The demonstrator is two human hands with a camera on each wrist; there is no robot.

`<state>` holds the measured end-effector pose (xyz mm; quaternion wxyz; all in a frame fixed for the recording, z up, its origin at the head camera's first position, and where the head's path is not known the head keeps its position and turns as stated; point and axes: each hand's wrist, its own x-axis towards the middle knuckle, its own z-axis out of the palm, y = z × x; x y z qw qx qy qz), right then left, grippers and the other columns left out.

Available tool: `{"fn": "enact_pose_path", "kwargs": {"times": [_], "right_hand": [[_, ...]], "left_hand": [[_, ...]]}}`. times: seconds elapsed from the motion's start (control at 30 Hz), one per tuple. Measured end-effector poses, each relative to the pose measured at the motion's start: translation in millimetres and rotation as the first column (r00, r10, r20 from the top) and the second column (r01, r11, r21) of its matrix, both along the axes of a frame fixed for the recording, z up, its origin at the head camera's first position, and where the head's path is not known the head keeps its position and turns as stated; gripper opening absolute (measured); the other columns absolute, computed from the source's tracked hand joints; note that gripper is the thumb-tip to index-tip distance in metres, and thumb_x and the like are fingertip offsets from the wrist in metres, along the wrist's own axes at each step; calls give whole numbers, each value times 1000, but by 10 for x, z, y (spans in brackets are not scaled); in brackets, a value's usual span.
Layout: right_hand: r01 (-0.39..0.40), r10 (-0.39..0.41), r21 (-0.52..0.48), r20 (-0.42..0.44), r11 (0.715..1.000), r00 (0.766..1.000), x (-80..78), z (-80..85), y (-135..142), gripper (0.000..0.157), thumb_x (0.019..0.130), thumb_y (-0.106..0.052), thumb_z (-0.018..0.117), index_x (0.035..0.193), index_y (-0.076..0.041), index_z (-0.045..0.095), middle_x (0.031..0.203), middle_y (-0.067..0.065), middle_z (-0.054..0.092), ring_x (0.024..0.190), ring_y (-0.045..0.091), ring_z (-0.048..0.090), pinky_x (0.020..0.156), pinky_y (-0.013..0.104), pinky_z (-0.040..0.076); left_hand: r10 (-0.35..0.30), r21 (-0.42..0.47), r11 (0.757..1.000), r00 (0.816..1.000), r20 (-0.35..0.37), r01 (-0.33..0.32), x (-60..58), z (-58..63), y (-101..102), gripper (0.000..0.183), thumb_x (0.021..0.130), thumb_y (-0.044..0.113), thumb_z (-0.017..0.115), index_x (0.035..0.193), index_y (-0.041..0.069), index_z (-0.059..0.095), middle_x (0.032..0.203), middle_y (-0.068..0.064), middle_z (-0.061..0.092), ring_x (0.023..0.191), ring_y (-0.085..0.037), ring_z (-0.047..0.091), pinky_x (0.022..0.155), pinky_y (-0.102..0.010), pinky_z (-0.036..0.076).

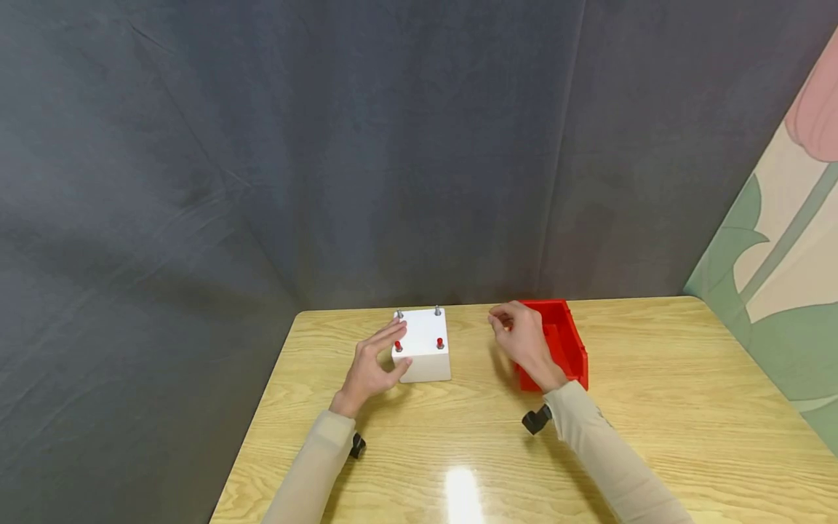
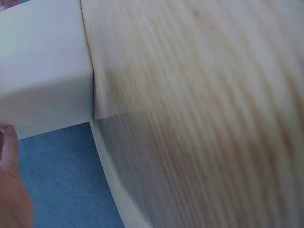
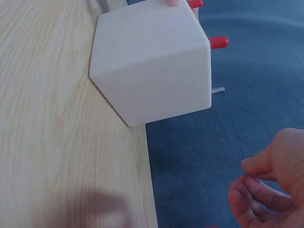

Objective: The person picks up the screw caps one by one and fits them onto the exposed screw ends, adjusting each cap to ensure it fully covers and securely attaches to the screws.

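Note:
A white box (image 1: pixel 420 333) stands on the table, with two red caps (image 1: pixel 440 342) at its near top corners and bare metal screws (image 1: pixel 437 311) at the far ones. My left hand (image 1: pixel 371 366) holds the box at its left side, the fingers lying over the top and the thumb against the front face. To the right of the box my right hand (image 1: pixel 521 336) is raised over the left side of a red bin (image 1: pixel 576 342). Its fingers (image 3: pixel 259 192) curl toward the thumb; whether something small is between the tips cannot be seen.
The wooden table (image 1: pixel 458 429) ends at a dark curtain (image 1: pixel 419 145) behind the box. A floral panel (image 1: pixel 779 255) slants along the right. Black wrist cameras (image 1: pixel 537 420) hang below both sleeves.

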<state>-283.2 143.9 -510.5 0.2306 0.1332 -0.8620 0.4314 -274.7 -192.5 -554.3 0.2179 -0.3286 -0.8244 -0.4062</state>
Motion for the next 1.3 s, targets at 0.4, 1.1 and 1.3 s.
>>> {"fn": "enact_pose_path", "kwargs": {"times": [0.4,1.1,1.3], "right_hand": [[10,-10,-1,9,1000,1000,-22,-9,102,9,96,-1,74,104,1,79,97,15,77,83,29,74,81,49,69],[71,-72,27,31,997,997,-52,-87,329,9,95,0,73,102,1,79,95,15,77,82,29,73,78,42,67],[91,-92,36,18,995,996,-74,-113,397,11,96,0,72,104,3,79,97,19,77,84,34,73,79,55,66]], "left_hand": [[-3,4,1000,1000,-8,3,-12,0,-4,59,87,16,86,140,-1,67,149,-14,64,146,-34,56,125,-44,45],[-13,12,1000,1000,-4,13,-12,3,-8,59,87,17,87,140,0,68,149,-15,64,145,-36,56,124,-43,46],[-15,9,1000,1000,-11,15,-13,5,-3,59,87,17,87,140,0,68,149,-15,65,145,-36,57,124,-43,46]]}}
